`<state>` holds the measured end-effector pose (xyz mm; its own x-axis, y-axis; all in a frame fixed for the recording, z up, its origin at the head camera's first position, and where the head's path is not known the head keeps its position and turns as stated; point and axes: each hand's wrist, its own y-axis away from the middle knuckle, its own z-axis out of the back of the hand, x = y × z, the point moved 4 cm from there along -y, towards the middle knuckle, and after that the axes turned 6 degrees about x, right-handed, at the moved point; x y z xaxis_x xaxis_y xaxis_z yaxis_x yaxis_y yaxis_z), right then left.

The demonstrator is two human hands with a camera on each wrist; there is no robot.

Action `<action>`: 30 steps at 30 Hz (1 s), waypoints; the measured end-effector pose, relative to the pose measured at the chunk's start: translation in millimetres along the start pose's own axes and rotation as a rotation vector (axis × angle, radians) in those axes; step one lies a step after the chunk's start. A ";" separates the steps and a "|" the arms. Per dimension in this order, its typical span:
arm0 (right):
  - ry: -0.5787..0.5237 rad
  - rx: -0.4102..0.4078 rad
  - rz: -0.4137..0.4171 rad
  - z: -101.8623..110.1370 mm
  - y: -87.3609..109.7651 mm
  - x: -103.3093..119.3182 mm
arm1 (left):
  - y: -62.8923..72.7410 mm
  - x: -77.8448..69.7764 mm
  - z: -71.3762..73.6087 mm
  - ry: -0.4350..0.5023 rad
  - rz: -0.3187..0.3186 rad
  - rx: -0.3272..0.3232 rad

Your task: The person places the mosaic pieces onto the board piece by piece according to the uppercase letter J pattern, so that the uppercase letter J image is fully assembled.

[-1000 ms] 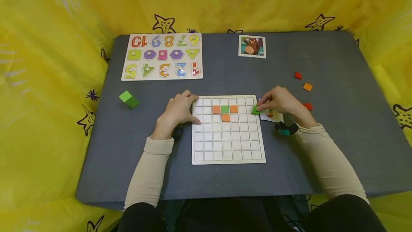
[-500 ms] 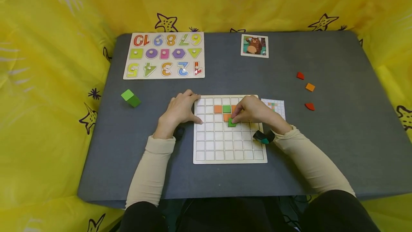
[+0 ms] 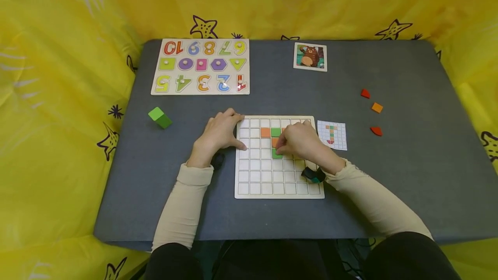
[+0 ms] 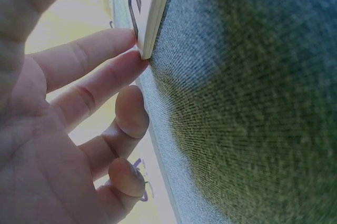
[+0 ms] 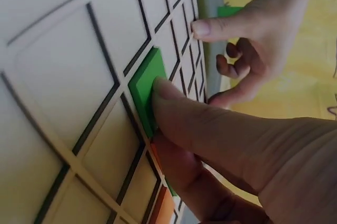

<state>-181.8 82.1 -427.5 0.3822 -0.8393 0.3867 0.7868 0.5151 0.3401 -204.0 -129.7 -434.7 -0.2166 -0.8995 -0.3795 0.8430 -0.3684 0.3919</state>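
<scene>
A pale wooden grid board (image 3: 260,189) lies flat on the grey table. In the head view my right hand (image 3: 302,142) is over its middle, thumb and fingertips on a green square tile (image 3: 276,154). The right wrist view shows the thumb on that green tile (image 5: 147,88), a finger at its edge. Orange tile (image 3: 265,132) and green tile (image 3: 276,132) sit in the row above; another orange is partly hidden by my fingers. My left hand (image 3: 221,132) rests at the board's left side; fingertips touch its corner (image 4: 147,50) in the left wrist view.
A pattern card (image 3: 332,135) lies right of the board. Red pieces (image 3: 376,131) and an orange tile (image 3: 377,107) are farther right. A number puzzle (image 3: 200,67), a bear picture (image 3: 310,57) and a green block (image 3: 160,117) stand around. Yellow cloth (image 3: 249,3) borders the table.
My right hand has brought the green tile from the board's right edge leftward into the cell below the central orange tile. The pattern card is uncovered. My left hand stays at the board.
</scene>
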 end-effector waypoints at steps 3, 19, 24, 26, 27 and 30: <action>0.024 -0.005 -0.010 -1.9 0.9 4.0 | 0.3 0.3 -1.0 0.002 0.006 0.004; -0.161 -0.098 -0.151 33.5 26.3 -64.4 | 0.2 0.0 0.1 0.008 0.003 -0.006; -0.159 -0.120 -0.287 47.6 41.3 -109.0 | -0.4 -0.6 0.0 0.010 0.004 -0.005; -0.158 -0.124 -0.333 51.7 47.2 -128.0 | -0.5 -0.7 -0.2 0.011 0.002 -0.004; -0.153 -0.131 -0.357 53.8 50.2 -137.5 | -0.2 -0.5 -0.4 0.011 0.001 -0.004; -0.138 -0.161 -0.422 60.6 59.6 -165.5 | 0.0 -0.8 0.2 0.011 -0.004 -0.005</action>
<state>-227.5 262.2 -419.3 -0.0462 -0.9329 0.3570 0.9290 0.0912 0.3587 -204.0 -129.1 -434.2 -0.2140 -0.8954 -0.3904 0.8450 -0.3702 0.3860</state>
